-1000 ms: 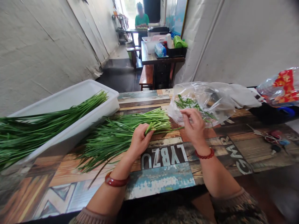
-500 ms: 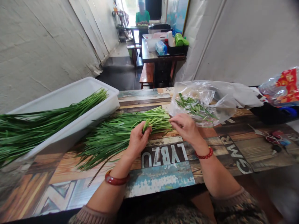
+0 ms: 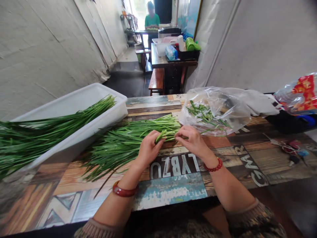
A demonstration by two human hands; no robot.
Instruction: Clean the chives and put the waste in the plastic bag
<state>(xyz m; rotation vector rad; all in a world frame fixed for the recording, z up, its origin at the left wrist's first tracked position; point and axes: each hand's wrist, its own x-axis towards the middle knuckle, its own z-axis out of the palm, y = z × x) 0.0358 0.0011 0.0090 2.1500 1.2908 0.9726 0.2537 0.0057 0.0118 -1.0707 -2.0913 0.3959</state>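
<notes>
A loose heap of garlic chives [image 3: 111, 142] lies on the wood-patterned table, leaves toward the left and pale stem ends toward the right. My left hand [image 3: 148, 147] is closed round a small bunch of chives [image 3: 160, 135], whose stems poke out past the thumb. Just right of it, my right hand [image 3: 192, 138] pinches thumb and fingers together by the stem ends; what is between the fingertips is too small to make out. Behind the right hand lies a clear plastic bag [image 3: 237, 112] with green scraps [image 3: 203, 113] in it.
At the left a white tub [image 3: 121, 107] holds more long chives [image 3: 81, 120]. Keys [image 3: 293, 150] lie on the table's right, below a red-printed plastic package [image 3: 305, 91]. Farther back stand a second table [image 3: 159, 59], a wooden bench [image 3: 156, 79] and a seated person in green [image 3: 152, 21].
My right hand has shifted slightly left and down, closer to my left hand. The left hand has turned a little, still gripping the small bunch.
</notes>
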